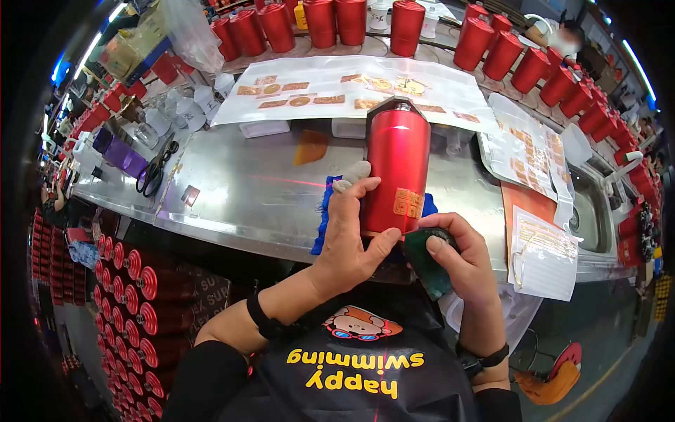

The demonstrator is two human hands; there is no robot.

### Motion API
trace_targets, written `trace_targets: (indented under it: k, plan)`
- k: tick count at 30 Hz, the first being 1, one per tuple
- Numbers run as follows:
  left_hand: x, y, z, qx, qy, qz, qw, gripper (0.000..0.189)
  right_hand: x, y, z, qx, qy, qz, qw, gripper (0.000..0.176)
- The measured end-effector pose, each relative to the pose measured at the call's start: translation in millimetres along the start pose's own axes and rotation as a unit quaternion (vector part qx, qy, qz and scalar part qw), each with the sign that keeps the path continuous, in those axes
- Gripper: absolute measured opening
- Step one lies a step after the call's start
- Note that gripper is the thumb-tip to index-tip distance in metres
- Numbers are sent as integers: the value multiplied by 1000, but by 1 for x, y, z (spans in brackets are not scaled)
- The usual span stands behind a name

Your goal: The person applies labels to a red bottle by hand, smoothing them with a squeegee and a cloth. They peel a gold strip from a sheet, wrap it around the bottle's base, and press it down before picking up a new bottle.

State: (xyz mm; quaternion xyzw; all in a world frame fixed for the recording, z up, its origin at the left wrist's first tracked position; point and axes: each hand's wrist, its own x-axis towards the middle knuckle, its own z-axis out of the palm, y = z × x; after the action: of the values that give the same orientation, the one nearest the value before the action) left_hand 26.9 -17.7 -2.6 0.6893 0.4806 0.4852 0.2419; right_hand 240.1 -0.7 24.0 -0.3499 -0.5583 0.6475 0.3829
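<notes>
A glossy red metal cylinder point(398, 162) lies at the bench's front edge, its far end against a dark angular holder point(380, 107). My left hand point(348, 235) grips its left side, fingers along the body and thumb near the close end; pale finger covers are on some fingertips. A gold-toned decal point(408, 203) shows low on the cylinder's right side. Between thumb and fingers, my right hand point(470, 264) pinches a dark green scraper point(429, 261), its top edge close to the cylinder's near end. Blue cloth point(325, 219) shows on both sides beneath the cylinder.
Sheets of gold decals point(299, 90) lie across the back of the steel bench point(239, 179), with more on a tray point(524, 151) at right. Scissors point(155, 169) and a purple container point(121, 153) sit left. A sink point(594, 211) is right. Red cylinders point(408, 28) line the conveyor behind.
</notes>
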Motion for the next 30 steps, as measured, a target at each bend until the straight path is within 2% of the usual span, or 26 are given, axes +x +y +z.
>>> trace_targets:
  k: [2, 5, 8, 12, 13, 16, 19, 20, 21, 23, 24, 27, 30]
  plan:
    - [1, 3, 0, 28, 3, 21, 999, 62, 1, -1, 2, 7, 0, -3, 1000, 24]
    - [-2, 0, 0, -13, 20, 26, 999, 55, -1, -4, 3, 21, 5, -1, 1000, 23]
    - [-1, -5, -11, -1, -4, 82, 997, 34, -3, -3, 1, 19, 11, 0, 1000, 23]
    - [-2, 5, -6, -55, 2, 67, 996, 14, -4, -2, -1, -29, 4, -28, 999, 23]
    - [-3, 4, -7, -39, -3, 78, 996, 13, -5, -3, -2, -49, 2, -39, 998, 23]
    - [-3, 2, -9, -12, -12, 99, 995, 14, -10, -16, 1, 11, -5, -29, 1000, 22]
    - [-4, 0, -8, -16, -4, 99, 995, 13, -6, -12, 5, -68, 40, -104, 991, 21]
    - [-5, 0, -8, -12, -4, 104, 994, 14, -4, -17, 7, -143, 38, -104, 984, 21]
    - [-4, 0, -8, -8, -3, 109, 994, 14, -2, -15, 8, -240, 27, -151, 958, 22]
    - [-3, -2, -10, 15, -14, 149, 989, 19, 2, -9, 11, -427, 0, -240, 872, 24]
    - [-3, -3, -12, 28, -18, 168, 985, 21, 2, -10, 17, -396, 13, -214, 893, 28]
    - [-9, -5, -15, 6, -6, 135, 991, 45, 7, -14, 24, -411, 22, -231, 882, 25]
    - [-11, -13, -14, 138, 25, 135, 981, 67, 10, -11, 30, -407, 53, -212, 887, 21]
